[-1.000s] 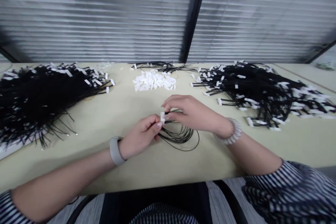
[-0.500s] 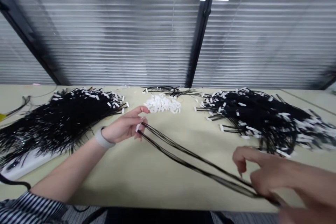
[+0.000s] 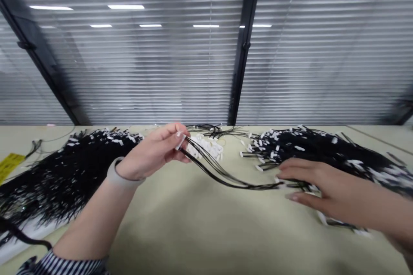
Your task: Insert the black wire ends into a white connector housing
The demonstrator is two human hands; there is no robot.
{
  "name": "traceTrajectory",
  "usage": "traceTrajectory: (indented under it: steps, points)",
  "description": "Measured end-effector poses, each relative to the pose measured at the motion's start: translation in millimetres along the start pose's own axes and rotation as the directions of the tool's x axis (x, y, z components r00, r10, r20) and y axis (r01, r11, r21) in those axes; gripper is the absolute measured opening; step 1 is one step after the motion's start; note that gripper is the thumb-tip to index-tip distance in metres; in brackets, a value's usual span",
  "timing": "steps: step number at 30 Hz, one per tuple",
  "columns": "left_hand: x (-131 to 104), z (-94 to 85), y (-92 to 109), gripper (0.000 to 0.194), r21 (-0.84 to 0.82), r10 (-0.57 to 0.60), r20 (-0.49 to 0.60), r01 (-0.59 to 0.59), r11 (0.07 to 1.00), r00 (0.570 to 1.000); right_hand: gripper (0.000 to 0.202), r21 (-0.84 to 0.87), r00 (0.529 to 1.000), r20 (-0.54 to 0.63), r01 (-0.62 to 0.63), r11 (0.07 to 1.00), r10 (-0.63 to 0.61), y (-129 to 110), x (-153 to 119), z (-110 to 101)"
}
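Observation:
My left hand [image 3: 163,148] is closed, pinching a white connector [image 3: 180,142] at one end of a wire harness. Several thin black wires [image 3: 222,176] sag from it toward the right and come together near a pale end [image 3: 281,184]. That end lies just beside the fingertips of my right hand [image 3: 312,180], whose thumb and fingers are spread apart. Whether the fingertips touch the wires is unclear. Under and behind my right hand spreads a heap of black harnesses with white connectors [image 3: 322,144].
To the left lies another heap of black wires [image 3: 74,167], partly over a white tray-like thing [image 3: 41,232]. A pile of white connectors [image 3: 206,148] sits mid-table, with loose wires [image 3: 219,130] behind. A yellow label [image 3: 11,165] is at far left. Window blinds [image 3: 155,73] rise behind the table.
My right hand has moved up and left from the lower right, and its fingers have let the wires go slack. The taut wires now sag. My left hand still grips the connector.

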State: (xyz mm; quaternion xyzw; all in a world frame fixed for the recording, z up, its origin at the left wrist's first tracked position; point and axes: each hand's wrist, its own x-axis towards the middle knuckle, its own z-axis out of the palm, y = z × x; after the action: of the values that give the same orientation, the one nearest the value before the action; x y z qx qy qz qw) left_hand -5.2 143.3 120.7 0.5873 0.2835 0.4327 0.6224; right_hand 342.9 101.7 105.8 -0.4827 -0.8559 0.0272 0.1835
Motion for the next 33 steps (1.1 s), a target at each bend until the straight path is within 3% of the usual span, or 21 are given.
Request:
traceTrajectory:
  steps: [2,3,5,6,10,14,16,17,19,20,21,22,24,25,27,30,33]
  points:
    - [2.2,0.8,9.0,0.016,0.089,0.019,0.030,-0.021,0.996,0.999,0.039,0.020,0.999,0.007,0.050,0.999,-0.050,-18.7,22.3,3.6]
    - [3.5,1.9,11.4,0.014,0.123,0.017,0.046,-0.022,0.992,0.999,0.041,0.070,0.996,-0.060,0.076,0.995,-0.071,-29.8,34.4,5.8]
    - [6.9,4.9,13.1,0.013,0.179,0.025,0.081,-0.040,0.983,0.996,0.034,0.280,0.972,-0.204,0.171,0.945,-0.115,-54.3,61.0,12.3]
    - [9.0,6.4,13.0,0.012,0.203,0.040,0.098,-0.059,0.977,0.994,0.032,0.410,0.968,-0.222,0.200,0.890,-0.116,-66.7,75.0,17.0]
    - [16.6,8.2,12.1,0.008,0.299,0.124,0.101,-0.149,0.943,0.987,0.023,0.656,0.969,-0.016,0.197,0.729,-0.248,-103.7,121.6,40.8]
    - [19.8,-4.4,15.2,0.010,0.445,0.268,-0.028,-0.228,0.866,0.963,0.024,0.739,0.990,-0.017,0.108,0.665,-0.142,-110.5,138.6,58.3]
    - [21.2,-16.1,17.5,0.014,0.554,0.416,-0.160,-0.267,0.788,0.895,0.030,0.762,0.997,-0.055,0.081,0.642,-0.060,-107.7,140.0,61.8]
    - [22.0,-22.3,18.5,0.015,0.634,0.506,-0.248,-0.257,0.729,0.826,0.032,0.782,0.998,-0.049,0.058,0.620,-0.031,-106.3,140.2,62.5]
    - [23.7,-32.7,20.0,0.016,0.806,0.657,-0.365,-0.128,0.578,0.660,0.030,0.838,1.000,-0.014,0.006,0.546,0.011,-105.1,140.7,62.8]
    - [24.4,-35.7,20.4,0.020,0.864,0.691,-0.366,-0.049,0.502,0.624,0.027,0.865,1.000,0.003,-0.017,0.502,0.028,-105.5,140.9,62.6]
    - [24.6,-36.6,20.5,0.028,0.895,0.688,-0.339,-0.005,0.445,0.641,0.023,0.888,0.999,0.017,-0.036,0.458,0.045,-106.4,140.9,62.3]
    - [24.4,-35.5,20.2,0.036,0.909,0.654,-0.294,-0.009,0.418,0.697,0.023,0.909,0.998,0.028,-0.050,0.414,0.059,-107.9,140.5,61.9]
    - [22.4,-27.5,18.9,0.044,0.880,0.544,-0.186,-0.107,0.462,0.818,0.037,0.939,0.995,0.044,-0.073,0.337,0.091,-111.7,138.4,61.4]
    - [20.8,-21.5,18.0,0.044,0.849,0.509,-0.140,-0.161,0.503,0.849,0.045,0.947,0.992,0.044,-0.078,0.311,0.115,-113.7,136.4,61.4]
    - [17.6,-8.6,16.3,0.038,0.775,0.459,-0.059,-0.250,0.581,0.887,0.060,0.952,0.987,0.011,-0.058,0.299,0.158,-117.3,131.0,61.9]
    - [14.2,6.9,16.0,0.022,0.619,0.323,0.048,-0.282,0.733,0.945,0.091,0.920,0.980,-0.106,0.033,0.391,0.166,-121.1,121.6,62.9]
    - [11.0,14.8,17.7,0.016,0.572,0.283,0.000,-0.232,0.786,0.959,0.100,0.874,0.977,-0.181,0.105,0.474,0.117,-123.7,114.1,61.0]
